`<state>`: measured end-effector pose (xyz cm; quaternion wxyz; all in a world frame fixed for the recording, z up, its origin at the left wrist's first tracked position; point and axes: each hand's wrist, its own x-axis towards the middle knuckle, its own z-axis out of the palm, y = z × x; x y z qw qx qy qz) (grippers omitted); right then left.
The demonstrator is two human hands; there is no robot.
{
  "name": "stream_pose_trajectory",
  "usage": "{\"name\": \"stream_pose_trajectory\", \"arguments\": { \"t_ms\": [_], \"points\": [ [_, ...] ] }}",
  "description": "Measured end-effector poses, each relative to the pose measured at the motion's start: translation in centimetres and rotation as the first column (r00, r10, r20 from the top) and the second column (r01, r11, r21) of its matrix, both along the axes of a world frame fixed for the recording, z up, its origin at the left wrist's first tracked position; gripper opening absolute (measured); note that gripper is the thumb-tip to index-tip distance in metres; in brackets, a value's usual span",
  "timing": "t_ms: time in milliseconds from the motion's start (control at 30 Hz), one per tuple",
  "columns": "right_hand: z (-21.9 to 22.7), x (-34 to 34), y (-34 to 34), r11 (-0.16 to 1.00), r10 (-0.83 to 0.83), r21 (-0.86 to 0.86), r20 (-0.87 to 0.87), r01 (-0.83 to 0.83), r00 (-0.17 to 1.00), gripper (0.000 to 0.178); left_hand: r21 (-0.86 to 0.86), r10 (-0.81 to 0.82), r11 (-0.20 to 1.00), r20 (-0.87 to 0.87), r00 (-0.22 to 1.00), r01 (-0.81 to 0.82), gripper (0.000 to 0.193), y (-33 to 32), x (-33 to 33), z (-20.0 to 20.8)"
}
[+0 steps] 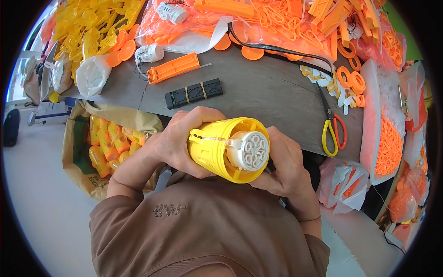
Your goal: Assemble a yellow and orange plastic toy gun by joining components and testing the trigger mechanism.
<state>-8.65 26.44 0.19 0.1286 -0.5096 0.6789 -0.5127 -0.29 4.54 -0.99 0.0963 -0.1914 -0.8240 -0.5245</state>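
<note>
A yellow cylindrical plastic housing (210, 152) is held up before my chest, its open end tilted toward the right. Inside that end sits a white round insert (254, 150) with several ringed holes in its face. My left hand (187, 138) wraps round the housing's left end, thumb below and fingers above. At the open rim, my right hand (288, 168) grips the right side between thumb and fingers; some of its fingertips are hidden behind the housing. Beyond it on the grey table lie a black battery box (194, 93) with two rubber bands and an orange tray-like part (173, 68).
Scissors (330, 124) with red and yellow handles lie at the right, near orange rings (344, 76). Piles of yellow parts (99, 23) and orange parts (286, 23) cover the back. Left of me stands a bag (74, 138) of yellow-orange pieces; a bin (369, 124) stands at the right.
</note>
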Motion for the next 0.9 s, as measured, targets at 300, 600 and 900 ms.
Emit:
{"name": "stream_pose_trajectory", "arguments": {
  "t_ms": [300,600,900],
  "points": [
    [-0.7,0.3,-0.3,0.997,-0.02,-0.077,-0.106,0.012,0.994,0.046,0.025,-0.039,0.999,0.029,0.999,0.038,0.073,-0.4,0.2,-0.4],
    [-1.1,0.6,-0.8,0.994,-0.011,-0.106,-0.089,0.002,0.996,0.045,0.067,-0.12,0.992,0.167,0.979,0.11,0.086,-0.9,0.1,0.9],
    [-0.4,-0.3,0.3,0.998,0.024,0.062,-0.026,-0.023,0.999,0.072,-0.023,-0.016,1.0,0.098,0.995,0.018,0.072,-0.6,0.2,0.7]
  ]
}}
